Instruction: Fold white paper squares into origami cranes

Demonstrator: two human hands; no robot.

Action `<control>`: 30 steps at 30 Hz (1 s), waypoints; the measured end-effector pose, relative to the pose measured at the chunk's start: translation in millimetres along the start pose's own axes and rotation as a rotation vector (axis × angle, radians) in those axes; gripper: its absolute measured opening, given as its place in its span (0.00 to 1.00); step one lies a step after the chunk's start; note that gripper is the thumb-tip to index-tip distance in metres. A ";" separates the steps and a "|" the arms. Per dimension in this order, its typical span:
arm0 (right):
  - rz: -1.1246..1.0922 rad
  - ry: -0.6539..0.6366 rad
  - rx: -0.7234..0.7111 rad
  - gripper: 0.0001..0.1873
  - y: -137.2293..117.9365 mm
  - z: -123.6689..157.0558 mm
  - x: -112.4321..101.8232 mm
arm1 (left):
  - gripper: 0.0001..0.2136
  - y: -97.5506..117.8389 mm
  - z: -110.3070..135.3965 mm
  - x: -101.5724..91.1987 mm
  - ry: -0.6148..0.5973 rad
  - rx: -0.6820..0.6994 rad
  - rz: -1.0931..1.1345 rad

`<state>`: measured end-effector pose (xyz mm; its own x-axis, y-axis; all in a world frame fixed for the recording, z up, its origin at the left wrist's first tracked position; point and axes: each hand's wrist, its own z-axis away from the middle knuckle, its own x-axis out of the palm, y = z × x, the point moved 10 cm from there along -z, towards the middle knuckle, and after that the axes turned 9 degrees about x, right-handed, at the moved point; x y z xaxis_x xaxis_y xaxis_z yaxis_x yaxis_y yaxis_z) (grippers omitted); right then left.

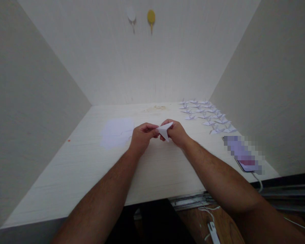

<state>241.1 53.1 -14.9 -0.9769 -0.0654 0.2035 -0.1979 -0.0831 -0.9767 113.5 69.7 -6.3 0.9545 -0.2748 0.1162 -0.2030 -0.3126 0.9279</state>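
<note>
A small folded piece of white paper, shaped like a triangle, is held above the middle of the pale wooden desk. My left hand pinches its left corner with curled fingers. My right hand grips its right side, fingers closed around the fold. Both hands meet just above the desk surface.
A stack of flat white paper sheets lies left of my hands. Several folded paper cranes stand in rows at the back right. A phone with a cable lies at the right edge. Walls enclose the desk on three sides.
</note>
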 end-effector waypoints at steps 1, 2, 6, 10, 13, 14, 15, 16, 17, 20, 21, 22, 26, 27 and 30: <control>-0.005 -0.005 0.001 0.14 0.1 0.2 0.3 | 0.11 0.0 0.0 -0.3 0.004 -0.002 0.000; -0.007 -0.009 0.003 0.14 0.3 0.5 0.5 | 0.11 -0.3 0.0 -0.5 0.007 -0.006 -0.002; 0.011 -0.023 0.003 0.16 0.1 1.1 1.6 | 0.11 -2.1 0.3 -2.0 0.025 -0.028 0.019; 0.023 -0.045 0.007 0.18 -0.5 1.3 3.4 | 0.11 -5.4 1.0 -2.2 0.053 -0.083 0.146; 0.041 -0.074 0.029 0.17 1.5 1.0 7.2 | 0.12 -8.4 1.2 -2.4 0.069 -0.129 0.224; 0.058 -0.074 0.030 0.16 1.9 0.9 7.6 | 0.12 -9.5 1.0 -2.8 0.072 -0.141 0.241; 0.078 -0.052 0.015 0.15 0.8 0.9 6.1 | 0.13 -10.4 0.7 -3.5 0.077 -0.149 0.255; 0.098 -0.007 -0.020 0.14 -2.3 1.3 2.3 | 0.13 -11.2 0.3 -4.8 0.086 -0.155 0.267; 0.114 0.055 -0.077 0.14 -7.7 2.9 -3.1 | 0.13 -12.1 -0.1 -6.4 0.098 -0.160 0.278; 0.186 0.215 -0.300 0.15 -30.0 15.7 -13.8 | 0.13 -14.8 -0.5 -11.6 0.143 -0.184 0.305; 0.236 0.229 -0.354 0.15 -35.9 20.3 -12.5 | 0.13 -15.6 -0.3 -12.6 0.156 -0.194 0.311; 0.300 0.235 -0.388 0.16 -40.0 23.9 -9.7 | 0.13 -16.3 0.0 -13.1 0.165 -0.205 0.318; 0.485 0.229 -0.444 0.15 -47.4 30.6 1.9 | 0.14 -19.3 1.9 -11.9 0.182 -0.236 0.337; 0.508 0.238 -0.468 0.13 -49.2 31.7 3.3 | 0.14 -20.1 2.4 -11.2 0.181 -0.241 0.334; 0.558 0.299 -0.514 0.08 -51.8 32.9 1.9 | 0.14 -21.1 3.4 -8.0 0.148 -0.245 0.297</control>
<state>252.1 24.6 38.3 -0.9086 0.3119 -0.2779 0.3827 0.3547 -0.8531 109.4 75.4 -28.0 0.8869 -0.1808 0.4251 -0.4336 -0.0083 0.9011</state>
